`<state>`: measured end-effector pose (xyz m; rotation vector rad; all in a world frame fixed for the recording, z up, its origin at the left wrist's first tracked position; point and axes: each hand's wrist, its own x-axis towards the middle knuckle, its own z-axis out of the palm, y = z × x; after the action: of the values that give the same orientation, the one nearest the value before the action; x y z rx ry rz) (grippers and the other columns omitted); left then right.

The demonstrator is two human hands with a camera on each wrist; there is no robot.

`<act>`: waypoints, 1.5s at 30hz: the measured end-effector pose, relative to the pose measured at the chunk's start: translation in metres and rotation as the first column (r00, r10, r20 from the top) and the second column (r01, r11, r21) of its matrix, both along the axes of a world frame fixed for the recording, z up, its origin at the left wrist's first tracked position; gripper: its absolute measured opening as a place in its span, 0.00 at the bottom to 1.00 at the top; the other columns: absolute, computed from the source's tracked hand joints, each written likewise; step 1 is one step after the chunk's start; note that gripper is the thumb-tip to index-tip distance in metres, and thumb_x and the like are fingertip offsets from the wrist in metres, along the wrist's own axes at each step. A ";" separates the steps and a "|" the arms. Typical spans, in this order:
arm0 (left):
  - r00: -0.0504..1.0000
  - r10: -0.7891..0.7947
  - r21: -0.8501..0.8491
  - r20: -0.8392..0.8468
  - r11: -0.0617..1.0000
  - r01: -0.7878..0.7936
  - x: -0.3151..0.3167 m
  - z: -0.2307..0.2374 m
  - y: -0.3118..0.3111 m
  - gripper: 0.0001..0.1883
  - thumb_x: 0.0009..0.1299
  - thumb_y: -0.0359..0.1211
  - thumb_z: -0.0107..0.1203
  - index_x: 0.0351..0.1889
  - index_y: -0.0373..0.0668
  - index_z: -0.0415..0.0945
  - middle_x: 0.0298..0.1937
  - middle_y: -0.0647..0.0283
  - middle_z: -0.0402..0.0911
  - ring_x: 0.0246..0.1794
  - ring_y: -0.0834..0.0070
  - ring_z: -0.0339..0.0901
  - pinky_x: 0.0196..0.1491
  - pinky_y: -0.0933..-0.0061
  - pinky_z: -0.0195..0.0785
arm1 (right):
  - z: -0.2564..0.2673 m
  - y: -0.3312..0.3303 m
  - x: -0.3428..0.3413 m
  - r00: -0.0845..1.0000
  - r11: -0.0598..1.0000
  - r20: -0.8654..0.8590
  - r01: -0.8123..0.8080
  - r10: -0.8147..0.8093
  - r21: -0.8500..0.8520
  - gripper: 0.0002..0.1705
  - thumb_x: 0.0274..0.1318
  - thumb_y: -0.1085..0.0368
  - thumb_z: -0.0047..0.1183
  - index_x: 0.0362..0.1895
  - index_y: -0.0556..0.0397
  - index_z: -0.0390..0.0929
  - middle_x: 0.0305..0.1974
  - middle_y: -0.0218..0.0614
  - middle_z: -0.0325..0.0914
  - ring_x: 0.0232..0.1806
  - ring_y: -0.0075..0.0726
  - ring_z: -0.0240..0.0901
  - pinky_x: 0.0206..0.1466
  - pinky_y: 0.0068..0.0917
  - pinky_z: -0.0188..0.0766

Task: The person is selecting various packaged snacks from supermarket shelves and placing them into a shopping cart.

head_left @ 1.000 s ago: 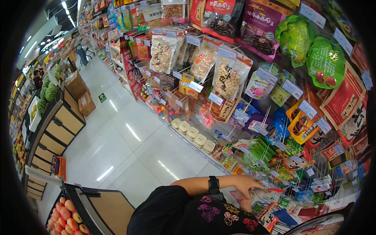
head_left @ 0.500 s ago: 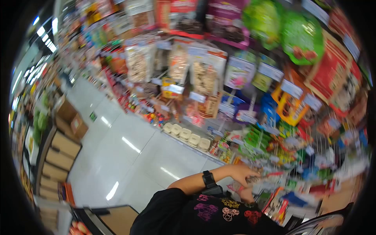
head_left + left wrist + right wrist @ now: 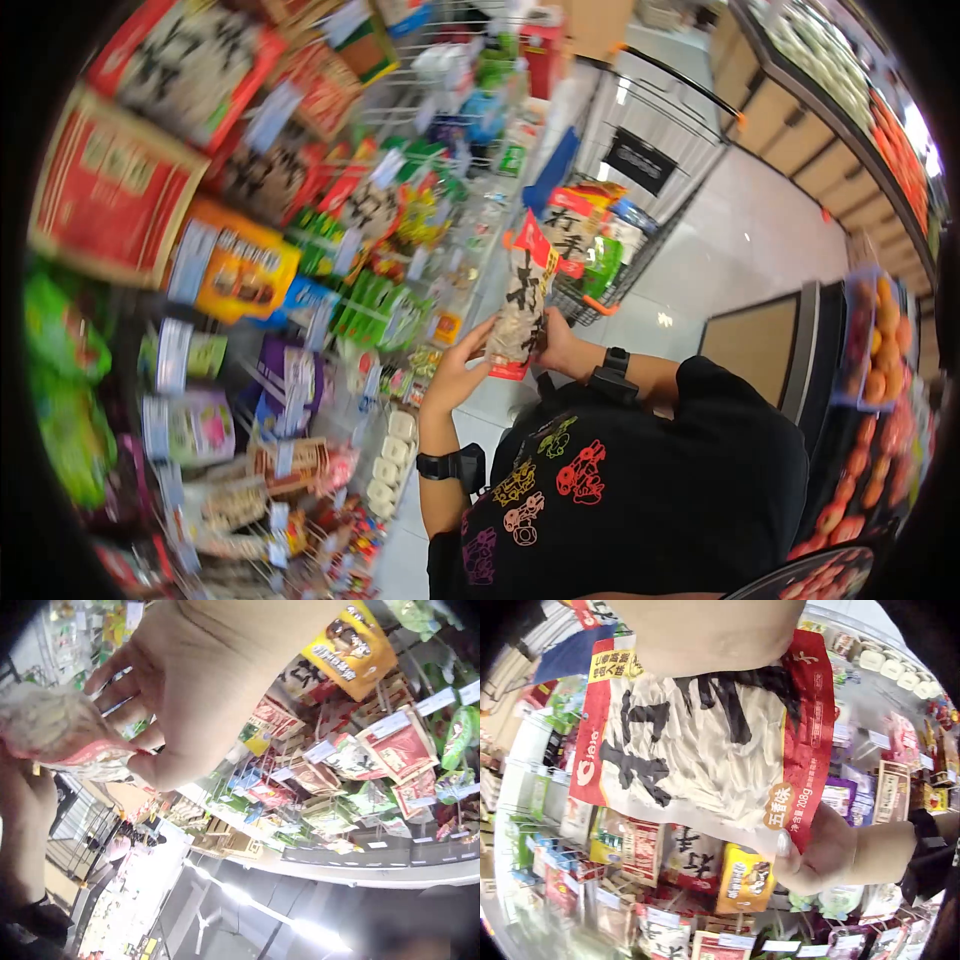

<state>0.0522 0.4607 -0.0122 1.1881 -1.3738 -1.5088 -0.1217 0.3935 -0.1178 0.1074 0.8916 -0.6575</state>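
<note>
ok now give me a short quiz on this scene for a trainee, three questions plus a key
1. True or false: the dark wire shopping cart is empty.
2. The left hand and right hand both hold: A) a watermelon; B) a red-and-white rectangular plastic snack bag; C) an egg carton.
3. Fill in: the printed short-sleeved fabric shirt is mainly ____.

Key: 1 False, colourful plastic packets lie inside; 2 B; 3 black.

Snack bags point(image 3: 575, 225) lie in a shopping cart point(image 3: 640, 160) on tiled floor point(image 3: 740, 230).
</note>
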 end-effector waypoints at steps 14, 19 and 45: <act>0.950 -0.119 -0.026 0.287 0.991 0.132 -0.099 -0.090 -0.236 0.18 0.60 0.28 0.43 0.50 0.37 0.67 0.38 0.56 0.77 0.38 0.73 0.75 0.42 0.74 0.65 | 0.011 -0.139 -0.122 0.910 0.911 0.047 0.413 -0.413 0.017 0.24 0.58 0.51 0.30 0.51 0.52 0.64 0.47 0.40 0.70 0.48 0.45 0.68 0.51 0.46 0.66; 0.865 -0.001 -0.002 0.502 1.000 0.002 -0.125 -0.169 -0.289 0.15 0.61 0.32 0.48 0.45 0.37 0.71 0.34 0.52 0.78 0.34 0.64 0.76 0.37 0.70 0.66 | -0.078 -0.184 -0.138 0.872 0.883 -0.142 0.466 -0.468 -0.052 0.20 0.58 0.56 0.32 0.48 0.54 0.64 0.44 0.39 0.72 0.43 0.41 0.71 0.46 0.42 0.71; 0.811 -0.152 -0.049 0.565 0.975 0.217 -0.133 -0.192 -0.295 0.24 0.56 0.37 0.53 0.50 0.37 0.66 0.46 0.45 0.71 0.43 0.54 0.72 0.45 0.63 0.64 | -0.124 -0.216 -0.139 0.940 0.958 -0.250 0.177 -0.232 -0.227 0.22 0.50 0.61 0.42 0.51 0.47 0.57 0.48 0.35 0.63 0.43 0.41 0.69 0.39 0.49 0.70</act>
<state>-0.0809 0.1658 -0.2042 1.5356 -1.9862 -1.2271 -0.2607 0.1779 -0.2421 -0.0763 1.0833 -0.9721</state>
